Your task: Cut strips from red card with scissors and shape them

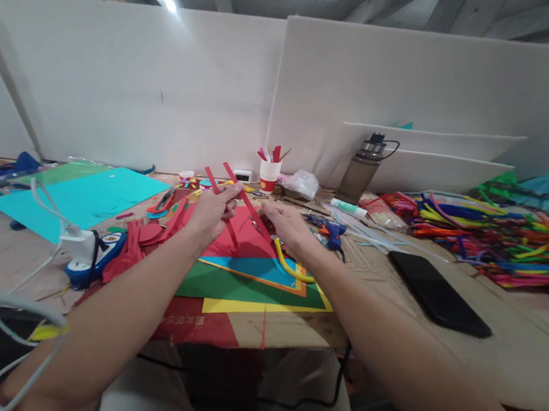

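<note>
My left hand (pixel 216 214) is closed on red paper strips (pixel 230 172), which stick up past its fingers and slant down over the red sheet (pixel 209 249). Close by on the right, my right hand (pixel 284 226) has its fingers pinched together near the lower part of one strip; what they hold is hidden. A curved yellow piece (pixel 285 266) lies under my right wrist. Blue (pixel 267 268), green (pixel 198 283) and yellow sheets (pixel 247 305) are stacked beneath the red one. Cut red pieces (pixel 133 247) lie beside my left forearm.
Behind my hands stands a paper cup (pixel 269 174) of red pieces. To the right are a bottle (pixel 360 167), a glue stick (pixel 349 208), a blue glue gun (pixel 332 231), a black phone (pixel 435 292) and many pipe cleaners (pixel 505 229). A power strip (pixel 92 260) sits left.
</note>
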Available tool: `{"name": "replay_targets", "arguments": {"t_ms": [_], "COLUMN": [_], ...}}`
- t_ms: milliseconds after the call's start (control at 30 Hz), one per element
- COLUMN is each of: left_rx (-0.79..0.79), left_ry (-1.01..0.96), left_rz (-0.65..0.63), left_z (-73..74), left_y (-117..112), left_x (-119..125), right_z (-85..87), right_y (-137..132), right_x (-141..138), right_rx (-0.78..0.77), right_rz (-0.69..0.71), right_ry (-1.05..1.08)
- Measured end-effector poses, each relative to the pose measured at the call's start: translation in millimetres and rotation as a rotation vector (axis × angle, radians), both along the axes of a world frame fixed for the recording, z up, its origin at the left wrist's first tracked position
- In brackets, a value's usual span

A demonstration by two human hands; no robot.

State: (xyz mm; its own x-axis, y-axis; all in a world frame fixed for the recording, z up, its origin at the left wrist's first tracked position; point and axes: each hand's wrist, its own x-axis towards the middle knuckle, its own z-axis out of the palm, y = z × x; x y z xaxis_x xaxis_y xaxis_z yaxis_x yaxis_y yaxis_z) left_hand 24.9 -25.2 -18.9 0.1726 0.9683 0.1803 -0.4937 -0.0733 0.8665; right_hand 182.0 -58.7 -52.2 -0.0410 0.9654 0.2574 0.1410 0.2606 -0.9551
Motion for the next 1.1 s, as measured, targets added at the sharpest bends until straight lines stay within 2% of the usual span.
{"name": "replay_targets", "arguments": {"t_ms": [333, 567, 800, 933, 1100], "left_rx": [-0.042, -0.194, -0.083, -0.081, -0.097], "left_ry": [-0.045, -0.021, 0.016, 0.107, 0.108], "left_rz": [0.009, -0.135, -0.201, -0.182, -0.170], "left_z": [2.0, -0.3, -4.4, -4.3, -4.5], "left_y": [5, 9, 0, -4, -1], "left_x": [-5, -4, 4, 5, 2], "right_z": [3.4, -2.5, 0.1, 1.9, -0.3], "right_y": [-6, 0, -5, -9, -6], "right_x": [-3, -2, -7, -9, -7], "right_rx": [-0.025, -0.041, -0.016, 0.010, -0.012], "right_rz": [0.033, -0.007, -0.010, -0.019, -0.016], "right_ry": [-0.021, -0.013, -0.070, -0.173, -0.215]}}
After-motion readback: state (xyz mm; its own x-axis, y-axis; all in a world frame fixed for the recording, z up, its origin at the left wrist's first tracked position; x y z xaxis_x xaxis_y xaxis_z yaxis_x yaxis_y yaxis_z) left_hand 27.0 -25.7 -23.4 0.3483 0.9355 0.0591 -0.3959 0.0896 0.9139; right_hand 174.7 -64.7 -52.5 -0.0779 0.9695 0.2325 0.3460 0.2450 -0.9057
